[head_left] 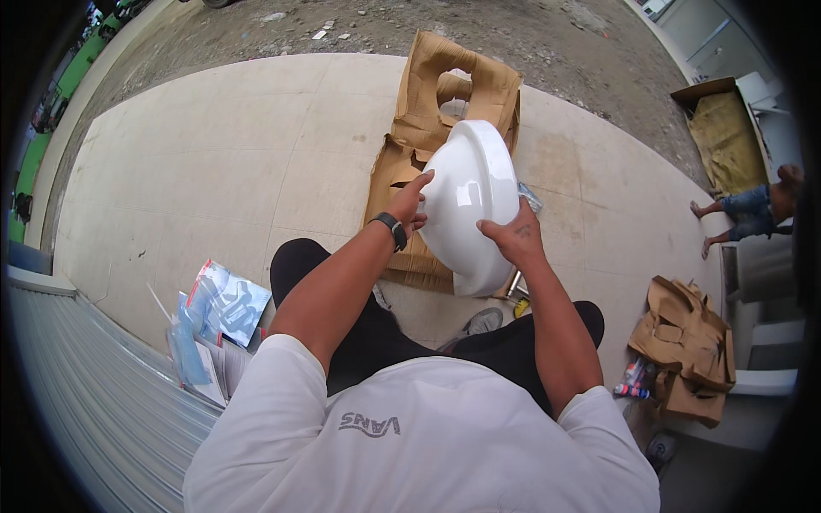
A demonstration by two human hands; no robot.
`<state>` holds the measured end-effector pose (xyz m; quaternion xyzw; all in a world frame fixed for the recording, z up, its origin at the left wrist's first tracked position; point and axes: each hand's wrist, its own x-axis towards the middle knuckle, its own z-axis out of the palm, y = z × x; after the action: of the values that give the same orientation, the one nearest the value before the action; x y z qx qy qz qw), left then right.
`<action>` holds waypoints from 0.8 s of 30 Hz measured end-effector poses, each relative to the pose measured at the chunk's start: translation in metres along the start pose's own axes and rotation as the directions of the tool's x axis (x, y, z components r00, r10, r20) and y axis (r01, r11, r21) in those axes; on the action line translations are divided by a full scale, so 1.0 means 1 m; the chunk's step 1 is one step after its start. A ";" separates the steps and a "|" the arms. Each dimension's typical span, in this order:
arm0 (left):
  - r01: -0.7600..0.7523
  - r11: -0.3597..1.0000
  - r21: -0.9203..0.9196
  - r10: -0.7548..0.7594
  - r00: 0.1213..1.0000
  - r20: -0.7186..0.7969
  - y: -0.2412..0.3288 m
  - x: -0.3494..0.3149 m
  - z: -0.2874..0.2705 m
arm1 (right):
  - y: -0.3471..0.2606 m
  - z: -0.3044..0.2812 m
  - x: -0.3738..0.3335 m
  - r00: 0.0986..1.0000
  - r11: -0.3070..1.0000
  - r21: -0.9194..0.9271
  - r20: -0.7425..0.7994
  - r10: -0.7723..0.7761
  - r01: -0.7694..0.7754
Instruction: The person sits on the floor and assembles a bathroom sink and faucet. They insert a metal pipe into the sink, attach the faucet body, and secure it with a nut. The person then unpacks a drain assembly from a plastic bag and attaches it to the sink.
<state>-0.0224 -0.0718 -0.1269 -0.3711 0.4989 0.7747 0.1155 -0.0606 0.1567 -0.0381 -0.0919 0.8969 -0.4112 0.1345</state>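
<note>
A glossy white wash basin (466, 205) is held up on its side in front of me, with its rounded underside toward the left. My left hand (407, 205) grips it at the underside, some fingertips hidden behind it. The right edge of the basin is in my right hand (516, 236), thumb on the near face and fingers out of sight. Below and behind the basin lies an opened brown cardboard box (421, 111) with cut-out holes.
Plastic bags and papers (224, 299) lie at my left, beside a corrugated metal sheet (103, 385). Torn cardboard (684, 333) sits at my right. A metal tool with a yellow part (520, 306) lies near my shoe (484, 321). Another person in denim shorts (746, 212) is at far right.
</note>
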 end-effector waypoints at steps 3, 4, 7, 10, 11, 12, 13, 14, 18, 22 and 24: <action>0.010 1.000 -0.011 -0.011 0.999 -0.043 -0.016 0.015 -0.005 | 0.003 0.018 -0.001 1.000 0.998 -0.055 0.012 -0.005 0.005; 0.037 0.998 -0.041 -0.039 0.998 -0.052 -0.022 0.018 -0.008 | 0.003 0.024 -0.002 1.000 0.995 -0.096 0.011 0.021 -0.020; 0.105 0.992 -0.071 -0.112 0.990 -0.090 -0.033 0.031 -0.018 | 0.005 0.045 -0.013 0.991 0.986 -0.097 0.018 -0.134 0.136; 0.170 0.982 -0.078 -0.178 0.977 -0.115 -0.047 0.041 -0.031 | 0.006 0.065 -0.025 0.988 0.974 -0.173 0.064 -0.137 0.146; 0.209 0.976 -0.056 -0.215 0.963 -0.159 -0.053 0.045 -0.035 | 0.007 0.071 -0.029 0.990 0.971 -0.204 0.092 -0.107 0.124; 0.216 0.975 -0.058 -0.223 0.966 -0.135 -0.060 0.049 -0.042 | 0.007 0.077 -0.033 0.985 0.969 -0.200 0.117 -0.125 0.147; 0.230 0.971 -0.064 -0.236 0.966 -0.107 -0.066 0.055 -0.048 | 0.007 0.081 -0.035 0.981 0.966 -0.201 0.137 -0.138 0.164; 0.246 0.967 -0.068 -0.251 0.965 -0.079 -0.071 0.061 -0.056 | 0.006 0.085 -0.038 0.977 0.963 -0.216 0.173 -0.122 0.159; 0.248 0.966 -0.070 -0.249 0.968 0.000 -0.083 0.082 -0.073 | 0.001 0.097 -0.036 0.959 0.963 -0.233 0.273 -0.072 0.139; 0.154 0.985 -0.084 -0.147 0.986 0.081 -0.067 0.058 -0.068 | -0.001 0.114 -0.042 0.947 0.945 -0.269 0.307 -0.099 0.186; 0.053 0.994 -0.095 -0.041 0.991 0.123 -0.052 0.029 -0.059 | 0.001 0.124 -0.041 0.940 0.947 -0.262 0.328 -0.093 0.185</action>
<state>0.0130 -0.1034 -0.1955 -0.3404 0.4432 0.8164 0.1456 0.0170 0.0805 -0.1098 -0.2380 0.9059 -0.2644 0.2298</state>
